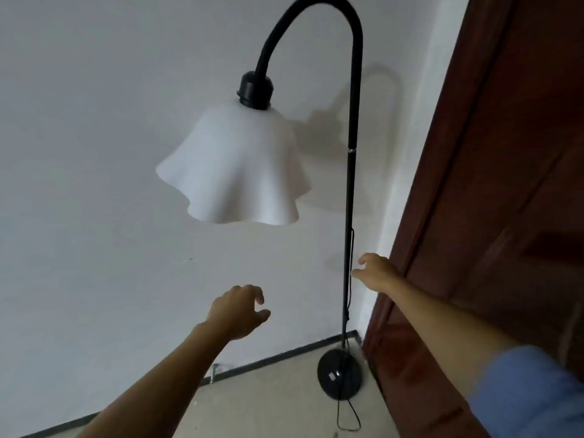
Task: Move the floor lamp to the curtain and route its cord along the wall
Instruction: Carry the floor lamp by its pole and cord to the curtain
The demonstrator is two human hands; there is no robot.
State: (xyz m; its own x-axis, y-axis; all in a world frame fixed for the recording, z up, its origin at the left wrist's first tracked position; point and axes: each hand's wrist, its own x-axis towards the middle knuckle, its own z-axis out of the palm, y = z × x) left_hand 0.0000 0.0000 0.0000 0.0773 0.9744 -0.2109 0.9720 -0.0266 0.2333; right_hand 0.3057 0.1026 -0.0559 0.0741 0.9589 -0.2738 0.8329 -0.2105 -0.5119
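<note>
A black floor lamp stands in the corner by the white wall. Its thin pole (350, 191) rises from a round black base (339, 376) and curves over to a white wavy shade (234, 167). A thin black cord (350, 292) runs down beside the pole and loops on the floor in front of the base. My right hand (376, 271) is open, its fingertips right beside the pole at about mid height, holding nothing. My left hand (238, 311) hovers open below the shade, left of the pole, empty. No curtain is in view.
A dark red-brown wooden door (493, 184) fills the right side, close to the lamp base. A dark skirting board (268, 355) runs along the foot of the wall. A small metal fitting (215, 373) sticks up by the skirting. The floor is pale beige.
</note>
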